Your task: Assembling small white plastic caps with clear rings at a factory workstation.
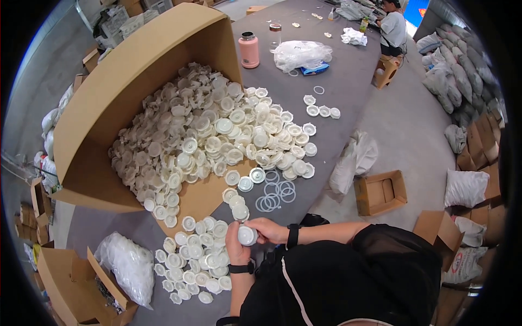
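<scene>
Between my two hands is a round white plastic cap, its disc face turned up. My left hand grips it from the left side, with the fingers partly hidden. My right hand pinches its right edge. Just beyond my hands lie several loose caps in a short row. Right of these is a cluster of thin translucent rings. A spread of white caps lies left of my left hand. Farther off, a great heap of caps spills from a tipped cardboard box.
A pink bottle, a clear jar and a plastic bag stand on the far table. At left are a clear bag and an open carton. A small carton sits on the floor. Another person works far right.
</scene>
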`<state>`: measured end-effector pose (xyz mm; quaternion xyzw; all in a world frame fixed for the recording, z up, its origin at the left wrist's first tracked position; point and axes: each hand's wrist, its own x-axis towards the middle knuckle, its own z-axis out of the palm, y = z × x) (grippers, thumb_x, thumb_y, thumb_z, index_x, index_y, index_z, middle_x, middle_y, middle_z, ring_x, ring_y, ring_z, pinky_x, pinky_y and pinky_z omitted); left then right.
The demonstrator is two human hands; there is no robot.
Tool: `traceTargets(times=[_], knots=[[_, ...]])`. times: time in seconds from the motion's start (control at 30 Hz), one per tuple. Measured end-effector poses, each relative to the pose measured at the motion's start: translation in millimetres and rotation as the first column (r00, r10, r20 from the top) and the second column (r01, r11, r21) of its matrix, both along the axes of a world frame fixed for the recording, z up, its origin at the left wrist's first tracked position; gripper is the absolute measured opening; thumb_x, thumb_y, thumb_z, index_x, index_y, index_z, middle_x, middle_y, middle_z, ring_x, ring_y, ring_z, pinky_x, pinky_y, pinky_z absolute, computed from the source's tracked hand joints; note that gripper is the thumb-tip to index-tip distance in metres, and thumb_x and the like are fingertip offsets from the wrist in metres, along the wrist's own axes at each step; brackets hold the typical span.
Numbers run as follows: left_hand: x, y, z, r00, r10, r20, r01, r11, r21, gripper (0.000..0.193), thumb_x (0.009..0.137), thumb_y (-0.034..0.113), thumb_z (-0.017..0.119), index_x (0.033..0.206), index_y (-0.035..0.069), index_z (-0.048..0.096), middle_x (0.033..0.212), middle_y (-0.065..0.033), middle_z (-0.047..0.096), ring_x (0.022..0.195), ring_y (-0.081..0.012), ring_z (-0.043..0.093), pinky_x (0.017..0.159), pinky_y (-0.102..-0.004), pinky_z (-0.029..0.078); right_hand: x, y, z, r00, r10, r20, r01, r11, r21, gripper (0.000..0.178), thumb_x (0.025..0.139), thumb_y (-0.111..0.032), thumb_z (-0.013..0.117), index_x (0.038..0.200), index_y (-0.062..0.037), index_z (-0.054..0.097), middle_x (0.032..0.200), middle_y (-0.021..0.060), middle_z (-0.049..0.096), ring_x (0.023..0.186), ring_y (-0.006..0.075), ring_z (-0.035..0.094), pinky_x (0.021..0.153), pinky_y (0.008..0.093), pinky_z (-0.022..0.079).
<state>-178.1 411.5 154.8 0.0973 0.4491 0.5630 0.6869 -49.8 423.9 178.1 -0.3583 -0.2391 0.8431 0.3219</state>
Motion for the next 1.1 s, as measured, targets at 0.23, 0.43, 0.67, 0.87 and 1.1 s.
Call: traceTargets(times=[0.23, 0.43, 0.67, 0.87, 1.1], knots=[[-73, 7, -6, 0.589, -0.030, -0.807, 0.073, 0.997, 0.016, 0.010, 0.074, 0.010, 0.058, 0.080, 0.002, 0.058, 0.076, -0.0036, 0.054, 0.067, -0.0134, 0.051, 0.062, -0.0269, 0.041, 3, 3, -37, 0.953, 0.205, 0.223, -0.201, 0.979, -0.041, 0.032, 0.083, -0.033, 0.044, 0.089, -0.0024, 0.051, 0.081, 0.0062, 0.054, 0.054, 0.0118, 0.054, 0.046, 0.0220, 0.043], [-92, 27, 0, -0.294, 0.069, -0.953, 0.260, 0.966, -0.010, 0.011, 0.066, 0.009, 0.061, 0.071, 0.001, 0.056, 0.078, -0.0117, 0.053, 0.073, -0.0254, 0.051, 0.068, -0.0342, 0.040, 35, 36, -85, 0.878, 0.126, 0.461, -0.139, 0.990, -0.006, 0.023, 0.082, -0.021, 0.049, 0.095, -0.0022, 0.052, 0.077, 0.0016, 0.055, 0.063, 0.0072, 0.054, 0.051, 0.0194, 0.043], [-7, 74, -65, 0.016, -0.029, -0.999, 0.523, 0.852, -0.016, 0.051, 0.060, 0.020, 0.070, 0.102, 0.000, 0.050, 0.093, -0.0156, 0.053, 0.082, -0.0268, 0.054, 0.071, -0.0331, 0.043, 26, 71, -106, 0.860, -0.025, 0.510, -0.024, 0.996, 0.089, 0.037, 0.079, -0.016, 0.051, 0.112, -0.0019, 0.043, 0.098, 0.0062, 0.054, 0.070, 0.0076, 0.052, 0.055, 0.0196, 0.043], [-8, 76, -72, -0.097, -0.109, -0.989, 0.540, 0.829, -0.144, 0.047, 0.060, 0.019, 0.069, 0.098, -0.001, 0.051, 0.089, -0.0144, 0.055, 0.082, -0.0273, 0.053, 0.072, -0.0340, 0.042, 17, 85, -114, 0.895, 0.018, 0.445, -0.024, 1.000, 0.008, 0.047, 0.076, -0.014, 0.056, 0.117, -0.0018, 0.037, 0.106, 0.0073, 0.049, 0.070, 0.0102, 0.052, 0.059, 0.0226, 0.044], [-8, 74, -56, 0.862, -0.216, -0.458, 0.231, 0.973, -0.024, 0.022, 0.074, 0.000, 0.059, 0.094, -0.002, 0.053, 0.080, -0.0049, 0.058, 0.065, -0.0069, 0.054, 0.058, -0.0167, 0.043, 25, 77, -115, 0.826, -0.122, 0.551, -0.017, 0.970, 0.241, 0.036, 0.079, -0.030, 0.055, 0.099, -0.0012, 0.050, 0.086, 0.0042, 0.054, 0.067, 0.0097, 0.052, 0.056, 0.0204, 0.042]])
